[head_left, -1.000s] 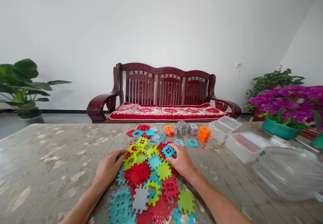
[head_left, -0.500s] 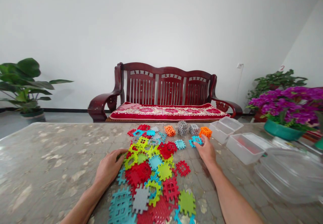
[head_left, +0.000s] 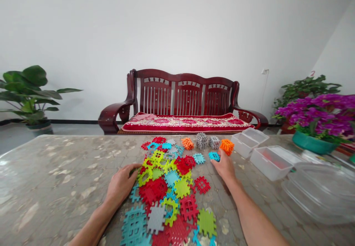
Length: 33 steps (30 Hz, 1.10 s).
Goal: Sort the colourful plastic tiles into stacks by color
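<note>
The blue piece (head_left: pixel 214 156) is at the surface (head_left: pixel 69 172), just left of the orange stack (head_left: pixel 227 147) — the fingers of the right hand (head_left: pixel 225 167) pinch its edge. Farther left spreads the mixed pile (head_left: pixel 163 190); beside it rests the left hand (head_left: pixel 121 181), thumb and forefinger slightly parted.

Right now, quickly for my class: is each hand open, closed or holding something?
Left hand: open, loosely curled, nothing visibly held.
Right hand: touching a bright blue notched plastic square; grip cannot be told.
</note>
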Available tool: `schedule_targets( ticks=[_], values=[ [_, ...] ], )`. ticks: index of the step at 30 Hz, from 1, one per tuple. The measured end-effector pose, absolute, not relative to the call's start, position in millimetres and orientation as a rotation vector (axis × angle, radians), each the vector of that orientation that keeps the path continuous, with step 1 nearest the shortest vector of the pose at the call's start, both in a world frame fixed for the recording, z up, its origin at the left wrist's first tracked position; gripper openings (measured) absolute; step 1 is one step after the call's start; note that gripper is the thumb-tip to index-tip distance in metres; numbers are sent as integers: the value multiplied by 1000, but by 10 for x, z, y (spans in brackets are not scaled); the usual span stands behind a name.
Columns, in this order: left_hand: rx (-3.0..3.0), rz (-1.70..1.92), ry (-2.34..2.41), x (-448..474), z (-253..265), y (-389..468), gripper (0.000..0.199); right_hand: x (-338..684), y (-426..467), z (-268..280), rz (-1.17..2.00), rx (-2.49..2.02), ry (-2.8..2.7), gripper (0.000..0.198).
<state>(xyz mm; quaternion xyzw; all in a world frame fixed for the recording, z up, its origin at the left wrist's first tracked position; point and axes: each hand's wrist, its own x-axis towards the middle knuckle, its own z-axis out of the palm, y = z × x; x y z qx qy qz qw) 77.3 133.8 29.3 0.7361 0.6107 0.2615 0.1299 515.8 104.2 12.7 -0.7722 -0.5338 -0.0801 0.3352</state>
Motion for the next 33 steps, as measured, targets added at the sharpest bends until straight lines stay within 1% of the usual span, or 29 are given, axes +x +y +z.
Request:
schedule_targets(
  ticks=[4,7,10,12,16,21,22,24,27,30,33],
  values=[
    [2138,761,1768,771,298,1331,38,5152,1066,137,-164,-2034,-1418,59],
    [2132,760,1769,773,299,1326,38,5141,1033,177,-213,-2025,-1421,59],
    [2132,757,1776,781,303,1323,37,5084,968,239,-285,-1935,-1444,52],
    [2137,765,1773,788,307,1322,37,4990,919,291,-253,-1811,-1497,42],
    [2148,767,1775,794,317,1322,37,4666,819,421,-8,-1520,-1682,19],
    [2141,752,1772,797,333,1316,36,4255,670,617,392,-1372,-1896,9],
    [2137,754,1773,797,335,1314,36,4198,638,655,429,-1371,-1938,9],
    [2133,756,1770,798,336,1312,35,4106,578,721,438,-1373,-2025,17],
    [2130,761,1763,797,337,1308,35,4015,514,782,328,-1395,-2169,29],
    [2126,758,1765,799,341,1304,36,3964,491,788,267,-1432,-2242,29],
    [2129,758,1764,803,346,1300,37,3942,495,763,302,-1459,-2207,32]
  ],
)
